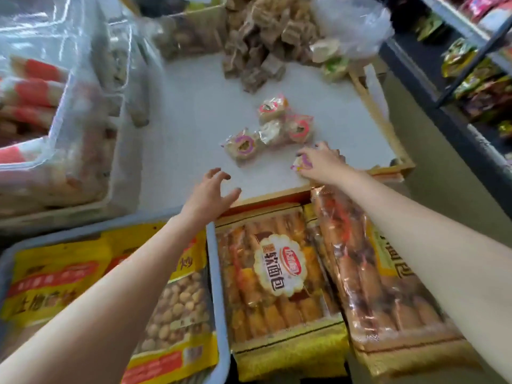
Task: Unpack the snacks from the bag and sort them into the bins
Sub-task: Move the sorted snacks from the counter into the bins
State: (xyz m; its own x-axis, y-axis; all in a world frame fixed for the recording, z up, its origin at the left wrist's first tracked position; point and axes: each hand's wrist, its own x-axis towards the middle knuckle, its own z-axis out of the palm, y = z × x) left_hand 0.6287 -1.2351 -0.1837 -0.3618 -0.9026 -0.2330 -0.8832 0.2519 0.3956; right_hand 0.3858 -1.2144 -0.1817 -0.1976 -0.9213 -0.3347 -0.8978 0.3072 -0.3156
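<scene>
Both bare forearms reach forward over a white tabletop (194, 112) edged with a wooden rim. The right hand (321, 162) has its fingers curled down onto a small wrapped snack with a purple ring (300, 163), gripping it right at the tabletop's near edge. The left hand (212, 191) hovers just left of it with fingers spread apart and slightly bent, holding nothing; it does not appear to touch the surface, though motion blur makes that hard to judge.

Just beyond the hands lies a loose cluster of the same kind of round wrapped snacks (273, 124) – two with pink rings, one with a purple ring, one turned over. Farther back sits a heap of brown wrapped pieces (257, 45), and beside it to the right a crumpled clear plastic bag (352, 23) with a green-and-white pack (333, 66) at its mouth.

Below the forearms, near the camera, a grey bin (219, 286) holds yellow packs of nuts (171, 300). Right of it are long packs of bread rolls (277, 273), one flat and another (368, 273) tilted over it under the right forearm. At the left, clear plastic bins (69, 112) hold red-and-white wrapped sticks (30, 90) – blurred. A shelf (476, 67) of shiny packets runs along the right edge
</scene>
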